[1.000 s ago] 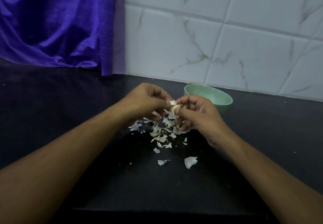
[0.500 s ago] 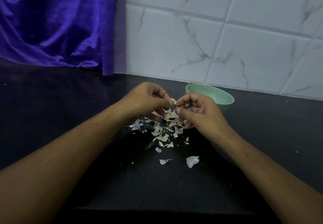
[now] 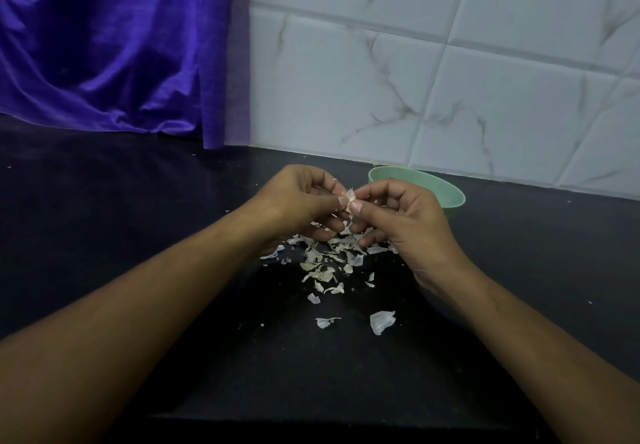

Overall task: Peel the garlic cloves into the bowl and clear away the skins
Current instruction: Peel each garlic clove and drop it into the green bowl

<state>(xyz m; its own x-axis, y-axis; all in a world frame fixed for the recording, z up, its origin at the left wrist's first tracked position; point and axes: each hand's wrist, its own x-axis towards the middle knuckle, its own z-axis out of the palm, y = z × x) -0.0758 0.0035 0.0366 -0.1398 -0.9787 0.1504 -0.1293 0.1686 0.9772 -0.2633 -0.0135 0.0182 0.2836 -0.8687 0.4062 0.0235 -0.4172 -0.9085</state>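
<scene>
A garlic clove with pale papery skin sits pinched between the fingertips of both hands, just above the black counter. My left hand grips it from the left and my right hand from the right, thumbs meeting at the clove. Below the hands lies a scatter of white garlic skins, with two larger pieces nearer me. A pale green bowl stands just behind my right hand, its inside hidden.
The black counter runs wide to the left and right. A purple curtain hangs at the back left. White marbled wall tiles close off the back right, right behind the bowl.
Both hands have stayed together over the skins, working the clove between the fingertips. A flap of skin now stands up between the thumbs.
</scene>
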